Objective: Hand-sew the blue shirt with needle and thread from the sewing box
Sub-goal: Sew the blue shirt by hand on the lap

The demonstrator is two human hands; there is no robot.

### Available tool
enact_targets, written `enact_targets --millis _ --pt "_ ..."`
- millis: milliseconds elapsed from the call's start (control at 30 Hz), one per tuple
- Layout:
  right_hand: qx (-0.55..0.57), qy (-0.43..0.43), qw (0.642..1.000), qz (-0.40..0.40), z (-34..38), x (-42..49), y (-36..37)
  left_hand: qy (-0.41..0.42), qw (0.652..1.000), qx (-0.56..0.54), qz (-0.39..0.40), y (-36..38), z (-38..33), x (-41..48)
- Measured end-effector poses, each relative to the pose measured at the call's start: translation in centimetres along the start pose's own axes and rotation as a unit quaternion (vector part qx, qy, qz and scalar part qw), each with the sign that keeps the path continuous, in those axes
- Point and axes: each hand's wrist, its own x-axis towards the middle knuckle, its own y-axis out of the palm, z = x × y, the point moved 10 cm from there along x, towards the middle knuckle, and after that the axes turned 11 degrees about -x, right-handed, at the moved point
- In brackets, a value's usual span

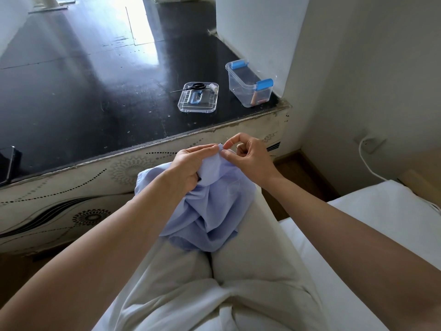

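Blue shirt (210,211) lies bunched on the person's lap, its top edge lifted toward 12 o'clock. Left hand (191,163) grips a fold of it, fingers (202,148) stretched along the raised edge, the lower ones curled into the cloth. Right hand (248,154), at 3 o'clock of that edge, pinches a thin needle (227,140) between thumb and forefinger. On the black tabletop (95,91) at 12 o'clock stands the clear sewing box (248,89); its lid (198,106), at its 9 o'clock, carries scissors (193,87) and a thread spool (213,87).
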Motion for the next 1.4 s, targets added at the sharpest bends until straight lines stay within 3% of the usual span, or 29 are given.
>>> enact_targets --millis 200,600,933,1133,1400 --pt "-0.022 0.009 1.000 0.003 -0.8 0.1 0.2 0.006 1.000 -0.014 -0.006 0.0 0.0 -0.2" --pt "0.066 0.039 0.995 0.070 -1.7 -0.9 0.7 0.010 1.000 0.001 0.009 0.4 0.1 -0.4" --pt "0.000 0.070 0.997 -0.036 -2.7 -0.3 -1.1 0.004 0.999 0.029 -0.025 -0.1 0.2 -0.4" --pt "0.017 0.004 0.999 -0.048 -1.2 -0.7 -1.8 -0.014 0.999 0.021 -0.042 -0.1 0.4 -0.4" --pt "-0.055 -0.038 0.997 -0.040 -0.3 -0.8 -0.7 -0.007 1.000 0.016 -0.014 0.3 0.5 -0.3"
